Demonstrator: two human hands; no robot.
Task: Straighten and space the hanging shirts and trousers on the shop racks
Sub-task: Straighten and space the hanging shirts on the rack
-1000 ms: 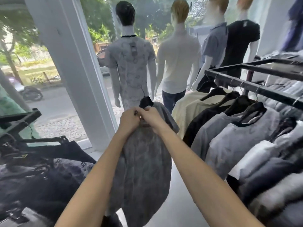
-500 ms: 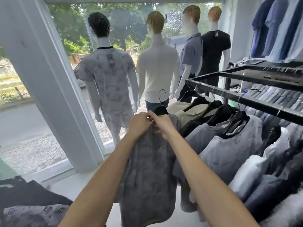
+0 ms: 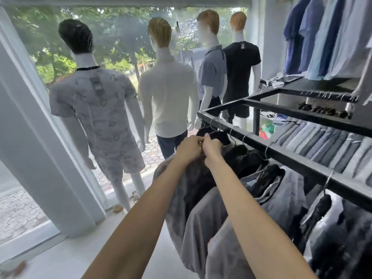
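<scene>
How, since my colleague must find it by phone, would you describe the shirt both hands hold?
Find the black rack right of the mannequins. At its window end, the left hand and right hand grip a grey shirt, the outermost one.

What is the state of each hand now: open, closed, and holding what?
Left hand: closed, pinching the neck of the grey shirt.
Right hand: closed, pinching the same shirt's neck.
</scene>
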